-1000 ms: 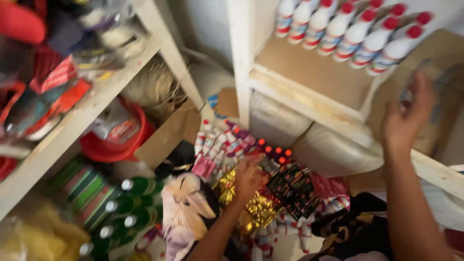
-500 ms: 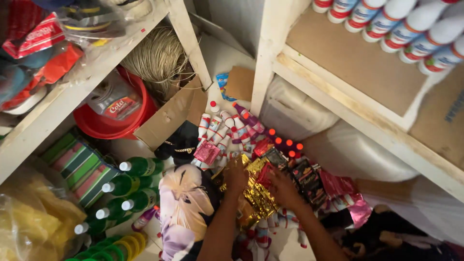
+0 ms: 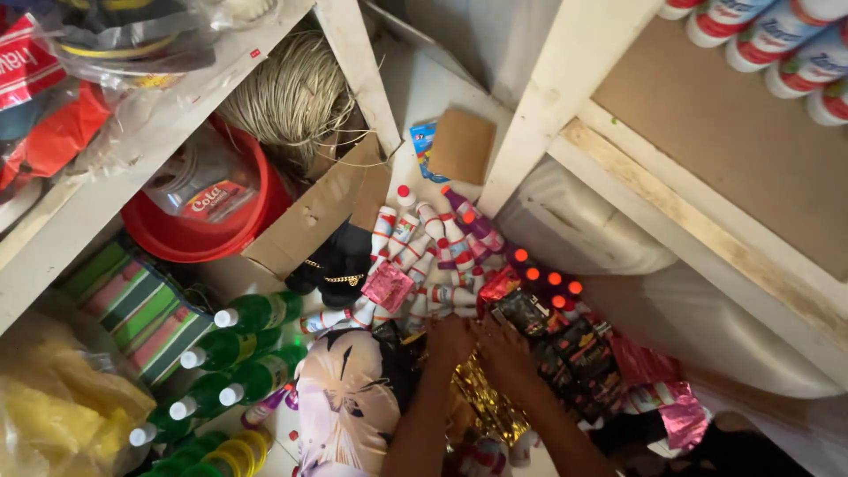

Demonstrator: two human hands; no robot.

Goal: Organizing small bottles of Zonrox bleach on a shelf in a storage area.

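My left hand [image 3: 450, 340] and my right hand [image 3: 502, 346] are side by side, pressed down into a pile of goods on the floor. Just beyond the fingertips lie several small white bottles with red caps [image 3: 424, 256]. A dark packet [image 3: 523, 311] touches the right hand. Crumpled gold foil packets [image 3: 481, 406] lie under both wrists. A pink foil packet [image 3: 387, 284] sits left of the hands. The fingers curl downward, and what they grip, if anything, is hidden.
White wooden shelf posts [image 3: 548, 97] stand on both sides. A red bowl [image 3: 190, 234], a twine coil [image 3: 291, 93] and a cardboard box [image 3: 309, 216] are at left. Green bottles [image 3: 252, 349] stand below them. White sacks [image 3: 601, 230] lie under the right shelf, and white bottles [image 3: 777, 44] stand on it.
My right hand came down from the upper right shelf to the pile and joined the left hand. The view tilted down and moved closer to the floor.
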